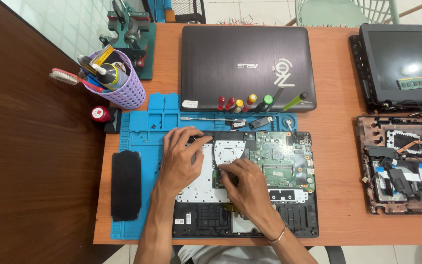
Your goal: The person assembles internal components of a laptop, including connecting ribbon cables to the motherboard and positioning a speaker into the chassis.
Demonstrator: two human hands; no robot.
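An opened laptop base point(289, 215) lies on a blue repair mat point(142, 127), its green circuit board point(279, 159) and silver inner plate point(196, 188) exposed. My left hand point(181, 159) rests flat on the upper left of the base, fingers spread over a black part near the hinge edge. Fingers curled, my right hand point(245, 183) presses down at the left edge of the circuit board; whether it pinches a small part is hidden by the fingers. A thin bracelet circles that wrist.
A closed grey laptop point(247, 63) lies behind the mat, with several screwdrivers point(250, 101) in the mat's slots. A purple tool basket point(120, 80) stands at back left and a black pad point(125, 186) at left. Another dismantled laptop point(406, 164) and its screen point(401, 63) lie at right.
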